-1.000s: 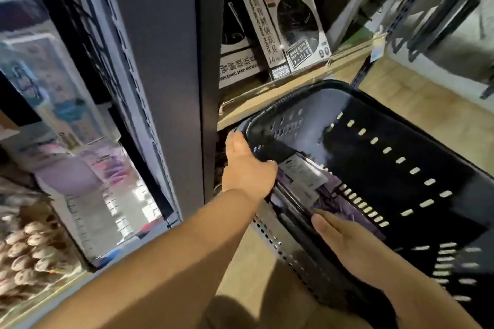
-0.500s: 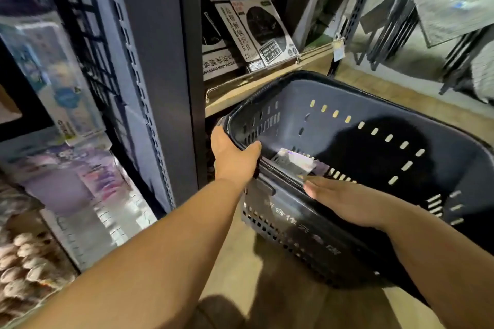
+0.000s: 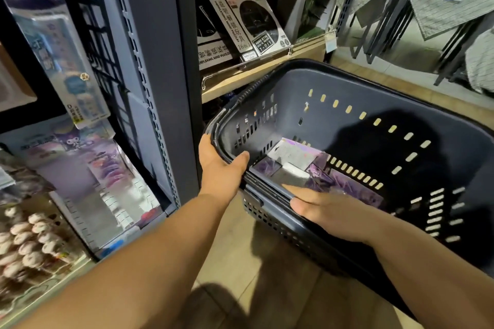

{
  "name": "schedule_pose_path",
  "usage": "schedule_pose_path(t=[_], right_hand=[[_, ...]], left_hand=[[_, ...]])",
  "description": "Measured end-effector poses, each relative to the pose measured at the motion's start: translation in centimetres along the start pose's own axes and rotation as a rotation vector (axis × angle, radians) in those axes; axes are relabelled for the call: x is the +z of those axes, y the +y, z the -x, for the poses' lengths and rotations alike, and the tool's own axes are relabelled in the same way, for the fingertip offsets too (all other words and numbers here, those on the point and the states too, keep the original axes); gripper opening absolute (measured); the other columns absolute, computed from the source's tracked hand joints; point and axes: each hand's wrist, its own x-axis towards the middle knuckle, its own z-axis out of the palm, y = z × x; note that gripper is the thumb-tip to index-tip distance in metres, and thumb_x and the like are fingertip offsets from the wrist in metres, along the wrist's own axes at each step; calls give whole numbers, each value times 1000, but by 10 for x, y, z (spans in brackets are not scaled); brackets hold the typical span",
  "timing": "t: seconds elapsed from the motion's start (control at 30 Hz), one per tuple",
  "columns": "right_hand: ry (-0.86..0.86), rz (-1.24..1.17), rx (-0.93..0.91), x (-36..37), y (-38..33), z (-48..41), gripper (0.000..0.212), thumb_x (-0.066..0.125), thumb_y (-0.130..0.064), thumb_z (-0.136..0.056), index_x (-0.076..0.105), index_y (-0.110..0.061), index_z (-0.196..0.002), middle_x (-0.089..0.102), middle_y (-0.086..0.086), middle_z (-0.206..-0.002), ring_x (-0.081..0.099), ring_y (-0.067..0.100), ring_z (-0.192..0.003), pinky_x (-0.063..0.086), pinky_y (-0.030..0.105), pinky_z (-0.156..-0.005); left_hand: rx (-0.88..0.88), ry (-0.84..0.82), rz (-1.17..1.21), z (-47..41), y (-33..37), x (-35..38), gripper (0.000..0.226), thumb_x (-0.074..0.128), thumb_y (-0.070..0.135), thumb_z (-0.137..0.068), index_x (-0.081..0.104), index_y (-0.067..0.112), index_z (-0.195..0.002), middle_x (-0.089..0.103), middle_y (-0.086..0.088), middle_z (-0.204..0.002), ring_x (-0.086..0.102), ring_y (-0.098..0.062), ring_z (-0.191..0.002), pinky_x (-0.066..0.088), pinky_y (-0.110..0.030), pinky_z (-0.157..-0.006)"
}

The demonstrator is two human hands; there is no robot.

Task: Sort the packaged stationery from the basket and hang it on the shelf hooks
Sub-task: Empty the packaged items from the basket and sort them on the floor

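A dark plastic shopping basket (image 3: 347, 93) is tilted toward me at the centre right. Purple and white packaged stationery (image 3: 299, 165) lies flat on its bottom. My left hand (image 3: 222, 168) is closed around the basket's near left rim, thumb inside. My right hand (image 3: 331, 214) reaches over the near rim into the basket, fingers extended and resting at the edge of the packages; whether it grips one is hidden. On the left stands the shelf with a dark grid panel (image 3: 104, 61) where purple packaged stationery (image 3: 80, 157) hangs.
A dark steel upright (image 3: 160, 75) stands between the hanging display and a wooden shelf (image 3: 256, 72) with black puzzle boxes (image 3: 248, 27). Small round items (image 3: 24, 246) fill the lower left shelf. Black-legged tables (image 3: 401, 16) stand at the back right on the tan floor.
The view has risen and the basket has tipped toward me. My right hand has drawn back from deep in the basket to its near rim. My left hand keeps its hold.
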Motion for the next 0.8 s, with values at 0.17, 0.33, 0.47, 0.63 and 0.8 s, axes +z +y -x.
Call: schedule_pose_path(t=[0.17,0.33,0.47,0.63,0.8], right_hand=[[-122,-37,-65,14,-2,8,43,32,-26,-105,36,-27,-147,28,-28,-146,24,-10,-132,18,5,-98],[-105,-434,-24,40,1,17,41,49,-48,-95,40,-59,-134,40,-41,-132,37,-14,-124,24,10,-101],[-233,-469,-81,63,8,20,56,58,-29,-95,34,-47,-142,42,-30,-137,46,-18,-113,30,-3,-87],[-285,-548,-105,80,13,12,65,59,-14,-94,23,-41,-141,40,-22,-137,42,-10,-119,30,-2,-90],[-316,-385,-201,82,18,4,76,61,-19,-92,16,-37,-150,22,-23,-149,22,-6,-138,16,17,-115]], left_hand=[[-45,-37,8,15,-10,-17,92,81,70,-51,27,67,-125,43,4,-145,52,-26,-128,46,-52,-102],[31,-42,25,47,-7,-35,78,80,46,-70,28,54,-129,50,2,-139,55,-21,-123,46,-50,-104],[36,-36,39,73,-23,-52,78,78,43,-70,30,52,-130,54,3,-136,58,-21,-121,45,-57,-102],[-2,-33,11,78,-28,-60,82,80,51,-61,31,59,-127,51,4,-141,55,-23,-126,46,-54,-101],[1,-38,-30,87,-34,-65,93,80,51,-63,26,51,-139,45,0,-146,49,-23,-130,42,-50,-107]])
